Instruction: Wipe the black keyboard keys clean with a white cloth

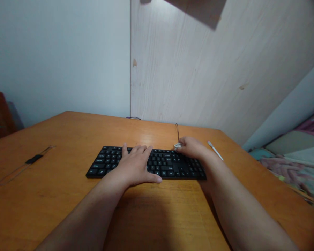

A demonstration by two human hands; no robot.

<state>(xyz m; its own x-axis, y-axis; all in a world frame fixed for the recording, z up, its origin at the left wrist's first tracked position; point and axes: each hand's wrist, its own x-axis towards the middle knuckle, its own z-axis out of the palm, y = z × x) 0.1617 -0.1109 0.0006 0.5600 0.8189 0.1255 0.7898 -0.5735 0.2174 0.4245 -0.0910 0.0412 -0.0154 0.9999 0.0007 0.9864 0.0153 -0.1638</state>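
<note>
A black keyboard (159,164) lies flat on the wooden table (151,212). My left hand (136,164) rests on its left-middle part, fingers spread and thumb reaching past the front edge. At the keyboard's back edge, right of the middle, my right hand (189,147) is closed on a small crumpled white cloth (177,146). Most of that cloth is hidden by the fingers, so its exact material is hard to tell. Behind this hand, a thin dark cable (177,129) runs toward the back of the table.
To the right lies a slim white brush (215,150). A black piece with thin cords (34,159) sits at the left. A wooden chair (1,113) stands beyond the left edge, and the wall (68,59) rises behind. Rumpled bedding (290,162) is off to the right.
</note>
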